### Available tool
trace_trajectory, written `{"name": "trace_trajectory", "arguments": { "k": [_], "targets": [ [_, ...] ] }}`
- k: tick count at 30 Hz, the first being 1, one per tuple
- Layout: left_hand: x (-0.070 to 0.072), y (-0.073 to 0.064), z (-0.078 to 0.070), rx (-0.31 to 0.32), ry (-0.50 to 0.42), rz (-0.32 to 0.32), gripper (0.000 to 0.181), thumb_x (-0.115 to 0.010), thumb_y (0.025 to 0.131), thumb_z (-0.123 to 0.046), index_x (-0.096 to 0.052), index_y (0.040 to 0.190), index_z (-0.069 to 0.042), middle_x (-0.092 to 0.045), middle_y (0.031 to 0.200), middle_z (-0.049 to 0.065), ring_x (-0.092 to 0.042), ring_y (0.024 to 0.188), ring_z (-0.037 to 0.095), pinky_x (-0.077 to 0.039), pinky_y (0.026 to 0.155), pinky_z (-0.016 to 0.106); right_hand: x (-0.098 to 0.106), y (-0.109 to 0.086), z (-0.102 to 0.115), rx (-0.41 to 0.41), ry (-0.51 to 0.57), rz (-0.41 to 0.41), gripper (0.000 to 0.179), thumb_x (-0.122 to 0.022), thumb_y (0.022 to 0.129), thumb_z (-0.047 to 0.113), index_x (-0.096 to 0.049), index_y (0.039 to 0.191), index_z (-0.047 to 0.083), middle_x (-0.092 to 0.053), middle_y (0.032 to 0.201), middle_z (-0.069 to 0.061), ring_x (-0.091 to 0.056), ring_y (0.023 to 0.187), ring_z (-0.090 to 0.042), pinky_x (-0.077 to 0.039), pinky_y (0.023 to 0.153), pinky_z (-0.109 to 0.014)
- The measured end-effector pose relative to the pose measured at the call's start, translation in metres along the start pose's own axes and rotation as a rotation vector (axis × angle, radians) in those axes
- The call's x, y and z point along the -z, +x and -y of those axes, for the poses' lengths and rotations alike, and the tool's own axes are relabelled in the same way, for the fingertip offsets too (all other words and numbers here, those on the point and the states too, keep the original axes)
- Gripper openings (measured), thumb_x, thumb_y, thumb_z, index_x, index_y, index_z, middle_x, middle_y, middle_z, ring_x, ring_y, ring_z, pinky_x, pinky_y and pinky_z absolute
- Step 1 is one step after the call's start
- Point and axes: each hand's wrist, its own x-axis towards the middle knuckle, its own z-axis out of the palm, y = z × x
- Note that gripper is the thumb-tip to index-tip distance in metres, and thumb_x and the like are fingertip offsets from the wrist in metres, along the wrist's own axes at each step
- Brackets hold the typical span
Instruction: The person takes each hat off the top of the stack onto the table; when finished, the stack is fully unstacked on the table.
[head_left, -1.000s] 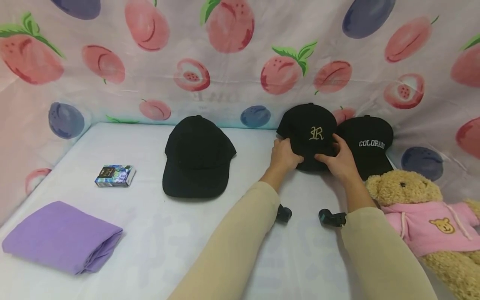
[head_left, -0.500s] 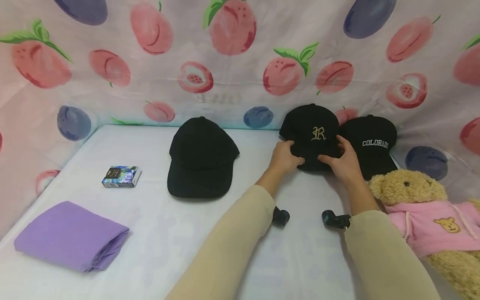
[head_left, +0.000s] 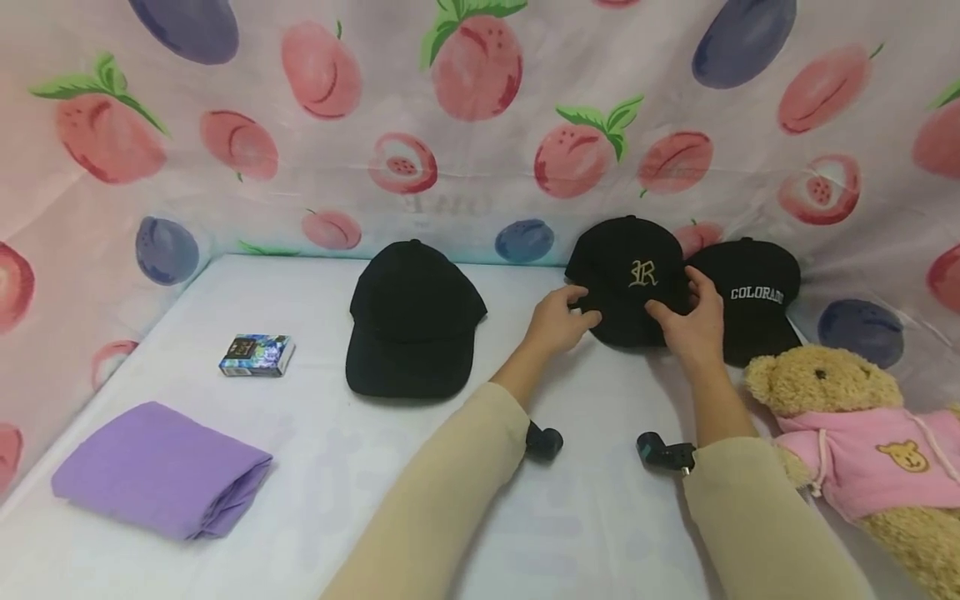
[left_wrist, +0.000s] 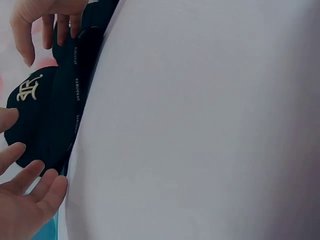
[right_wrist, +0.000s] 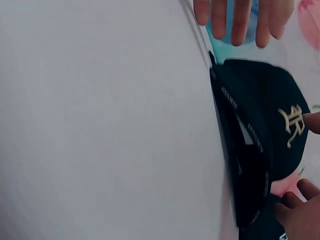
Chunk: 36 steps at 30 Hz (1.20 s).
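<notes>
Between my two hands stands a black cap (head_left: 626,250) with a gold letter R, its brim toward me. My left hand (head_left: 557,323) is just left of the brim, fingers parted and holding nothing. On the other side my right hand (head_left: 694,321) has thumb and fingers spread beside the cap; whether they touch it cannot be told. Both wrist views show the cap's underside edge, with the left hand (left_wrist: 32,197) loose beside it and the right hand (right_wrist: 302,212) near its other side. A second black cap (head_left: 757,279) lettered COLORADO sits behind the right hand.
A plain black cap (head_left: 412,325) lies left of centre on the white cloth (head_left: 315,467). Further left are a small patterned box (head_left: 257,356) and a folded purple cloth (head_left: 161,471). A teddy bear (head_left: 855,450) lies at the right, under the fruit-print curtain (head_left: 465,192).
My left hand has let go of the R cap's brim and drawn back to the left. The right hand's fingers have loosened. The cap stays put; the head view has shifted slightly.
</notes>
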Motion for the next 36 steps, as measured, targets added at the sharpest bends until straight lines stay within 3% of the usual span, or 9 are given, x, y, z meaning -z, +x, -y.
{"name": "trace_trajectory", "arguments": {
  "k": [11,14,24,36],
  "targets": [
    [0.013,-0.019,0.011,-0.022,-0.12,-0.005,0.05,-0.066,0.1,-0.022,-0.056,0.148,-0.013,-0.056,0.15,0.015,-0.055,0.138,0.035,-0.049,0.11,0.047,-0.02,-0.016,0.018,0.065,0.124,-0.028,0.075,-0.068,0.095,0.013,-0.033,0.162,0.017,-0.033,0.164,-0.016,-0.034,0.152,-0.033,-0.032,0.124,-0.047],
    [0.015,-0.023,0.011,-0.025,-0.113,-0.01,0.05,-0.066,0.1,-0.022,-0.057,0.148,-0.014,-0.056,0.15,0.015,-0.056,0.137,0.034,-0.05,0.108,0.046,-0.026,-0.02,0.022,0.07,0.142,-0.007,0.075,-0.067,0.096,0.012,-0.033,0.162,0.017,-0.031,0.165,-0.016,-0.033,0.153,-0.033,-0.031,0.125,-0.047],
    [0.031,-0.037,0.007,-0.095,0.051,-0.028,0.052,-0.064,0.1,-0.025,-0.054,0.15,-0.016,-0.055,0.15,0.015,-0.055,0.136,0.033,-0.048,0.11,0.047,-0.043,-0.031,0.036,0.135,0.175,0.037,0.073,-0.069,0.095,0.011,-0.036,0.161,0.013,-0.035,0.162,-0.019,-0.035,0.149,-0.037,-0.029,0.125,-0.049],
    [0.046,-0.052,0.01,-0.084,-0.005,-0.077,0.052,-0.064,0.101,-0.026,-0.053,0.151,-0.021,-0.053,0.151,0.01,-0.053,0.139,0.032,-0.047,0.111,0.049,-0.061,-0.043,0.052,0.133,0.237,0.106,0.07,-0.067,0.098,0.012,-0.036,0.16,0.011,-0.035,0.164,-0.019,-0.035,0.151,-0.037,-0.026,0.126,-0.053]
  ]
}}
